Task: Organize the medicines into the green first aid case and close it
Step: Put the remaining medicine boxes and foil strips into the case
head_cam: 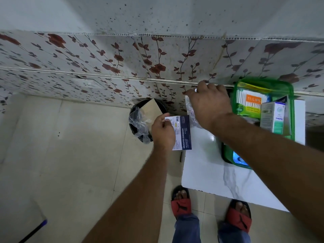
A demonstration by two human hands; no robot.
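The green first aid case (291, 106) lies open on a white marble-look table (210, 165) at the right. Inside it I see a pack of cotton swabs (249, 104) and a white and green medicine box (273, 118). My left hand (163, 132) grips a white and dark blue box of medicated dressings (182, 132) at the table's left edge. My right hand (208, 104) reaches over the table's far left corner, its fingers curled on a clear plastic packet (191, 111) that is mostly hidden under the palm.
A black waste bin (140, 120) with a plastic liner and a cardboard piece stands on the tiled floor left of the table. A floral-papered wall runs behind. My feet in red sandals (182, 204) stand at the table's near edge.
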